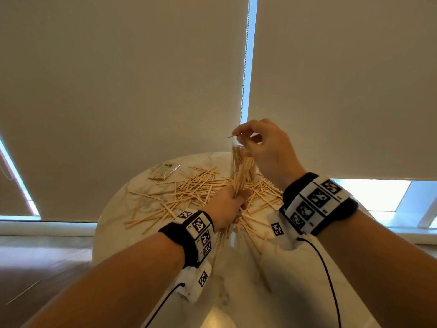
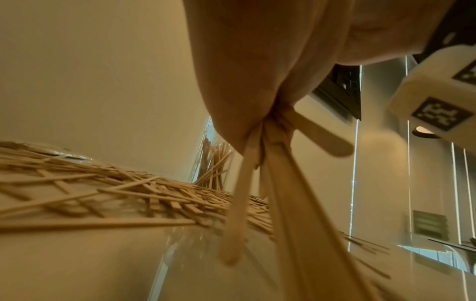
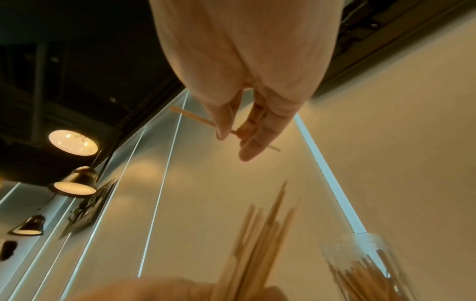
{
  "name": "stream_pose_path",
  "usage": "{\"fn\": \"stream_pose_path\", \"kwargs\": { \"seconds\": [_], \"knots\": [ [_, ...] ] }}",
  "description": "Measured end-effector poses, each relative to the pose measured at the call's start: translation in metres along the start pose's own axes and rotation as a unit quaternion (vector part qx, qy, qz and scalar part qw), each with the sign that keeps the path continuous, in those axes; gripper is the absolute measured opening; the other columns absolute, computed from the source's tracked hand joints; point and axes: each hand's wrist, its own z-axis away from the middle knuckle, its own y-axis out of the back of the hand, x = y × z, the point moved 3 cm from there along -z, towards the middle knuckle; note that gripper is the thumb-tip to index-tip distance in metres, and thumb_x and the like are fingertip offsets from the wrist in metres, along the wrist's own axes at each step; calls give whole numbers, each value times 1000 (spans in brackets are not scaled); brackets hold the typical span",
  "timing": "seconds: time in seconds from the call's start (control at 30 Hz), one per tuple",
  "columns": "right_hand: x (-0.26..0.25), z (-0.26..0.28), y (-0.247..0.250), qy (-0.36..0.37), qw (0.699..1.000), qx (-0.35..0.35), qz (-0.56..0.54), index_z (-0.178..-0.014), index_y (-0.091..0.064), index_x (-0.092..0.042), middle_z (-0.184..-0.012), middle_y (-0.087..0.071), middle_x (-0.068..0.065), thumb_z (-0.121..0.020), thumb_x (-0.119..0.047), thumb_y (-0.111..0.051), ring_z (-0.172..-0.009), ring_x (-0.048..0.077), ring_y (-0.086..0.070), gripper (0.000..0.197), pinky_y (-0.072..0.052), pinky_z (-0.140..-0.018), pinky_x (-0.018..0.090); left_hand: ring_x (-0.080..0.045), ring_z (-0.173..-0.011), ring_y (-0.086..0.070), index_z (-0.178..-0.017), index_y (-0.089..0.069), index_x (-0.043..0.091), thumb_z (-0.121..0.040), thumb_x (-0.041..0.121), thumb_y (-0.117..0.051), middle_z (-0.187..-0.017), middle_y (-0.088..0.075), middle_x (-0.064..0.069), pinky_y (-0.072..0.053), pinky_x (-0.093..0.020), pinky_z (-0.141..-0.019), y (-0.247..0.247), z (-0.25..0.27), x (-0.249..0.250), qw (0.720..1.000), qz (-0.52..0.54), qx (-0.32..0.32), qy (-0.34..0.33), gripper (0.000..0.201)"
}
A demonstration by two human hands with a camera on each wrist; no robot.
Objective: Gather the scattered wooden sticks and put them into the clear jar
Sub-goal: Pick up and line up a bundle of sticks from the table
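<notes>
A clear jar (image 1: 236,159) with several sticks in it stands at the far side of a round marble table (image 1: 111,223). Just above the jar's mouth, my right hand (image 1: 238,136) pinches a single wooden stick (image 1: 233,135) between thumb and fingers. The right wrist view shows that stick (image 3: 192,116) crosswise in the fingertips, with the jar (image 3: 365,262) below. My left hand (image 1: 236,202) grips a thick bundle of sticks (image 1: 240,181) in front of the jar, ends sticking out below the fist (image 2: 280,193). Scattered sticks (image 1: 189,190) cover the tabletop.
A small wrapped packet of sticks (image 1: 163,172) lies at the table's far left. Loose sticks (image 1: 262,195) also lie right of the jar, under my right wrist. Beige roller blinds hang behind the table. Wooden floor shows at the left.
</notes>
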Motion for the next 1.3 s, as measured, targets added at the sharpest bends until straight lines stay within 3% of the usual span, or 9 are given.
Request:
{"fn": "stream_pose_path", "kwargs": {
  "seconds": [0.27, 0.57, 0.7, 0.77, 0.87, 0.97, 1.13, 1.23, 1.3],
  "knots": [
    [48, 36, -3, -179, 982, -62, 24, -92, -66, -22, -81, -70, -4, -92, -20, -69, -73, 14, -68, 4, -57, -71, 34, -32, -92, -73, -106, -52, 19, -106, 26, -45, -102, -76, -10, -54, -51, -87, 18, -6, 20, 973, 190, 123, -53, 11],
    [30, 65, -36, -160, 974, -162, -10, -97, -76, -24, -84, -75, -6, -95, -25, -64, -77, 11, -70, 11, -60, -81, 41, -33, -88, -73, -100, -62, 12, -101, 34, -51, -90, -74, -13, -58, -53, -83, 22, -13, 13, 959, 187, 213, -28, 25],
    [29, 89, -42, -241, 899, -358, 74, -115, -57, -16, -106, -68, 0, -80, -54, -75, -86, 14, -69, 55, -60, -82, 39, -19, -57, -61, -97, -50, 11, -105, 30, -45, -63, -55, -1, -57, -35, -64, 41, -16, 21, 930, 258, 252, -67, 21],
    [30, 100, -48, -273, 863, -421, 58, -121, -58, -8, -104, -72, 8, -88, -35, -74, -82, 15, -73, 46, -61, -82, 37, -11, -46, -43, -93, -46, 13, -104, 29, -48, -56, -42, 4, -51, -31, -55, 41, -15, 26, 919, 289, 252, -90, 19],
    [29, 99, -52, -308, 877, -363, -69, -106, -66, 11, -95, -75, 22, -97, -6, -62, -68, 16, -72, 20, -63, -71, 26, -12, -44, -38, -87, -46, 12, -101, 33, -54, -54, -39, 4, -46, -33, -51, 29, -12, 26, 929, 270, 228, -106, 26],
    [27, 94, -53, -308, 892, -320, -84, -100, -70, 10, -90, -77, 17, -90, -11, -72, -75, 20, -76, 23, -63, -76, 28, -14, -45, -42, -85, -48, 10, -101, 38, -52, -55, -42, 3, -46, -34, -53, 21, -11, 25, 942, 250, 200, -105, 32],
    [30, 77, -35, -226, 873, -393, 180, -116, -66, -12, -105, -72, 4, -92, -34, -68, -97, 19, -68, 33, -56, -91, 38, -10, -45, -38, -82, -50, 19, -94, 52, -58, -56, -42, 7, -37, -26, -45, 34, -9, 27, 974, 135, 156, -90, 36],
    [21, 44, -8, -235, 951, -188, 75, -118, -62, -15, -106, -68, 3, -103, -43, -46, -94, 17, -65, 36, -54, -79, 31, -14, -47, -38, -78, -53, 20, -92, 54, -61, -56, -44, 7, -38, -29, -47, 31, 0, 22, 992, -15, 65, -107, 37],
    [13, 22, 13, -231, 973, -10, -1, -133, -54, -16, -125, -63, 2, -105, -49, -35, -107, 15, -59, 47, -48, -90, 31, -13, -48, -42, -78, -57, 21, -90, 53, -63, -56, -49, 8, -41, -29, -51, 26, 7, 18, 987, -112, 34, -108, 35]
  ]
}}
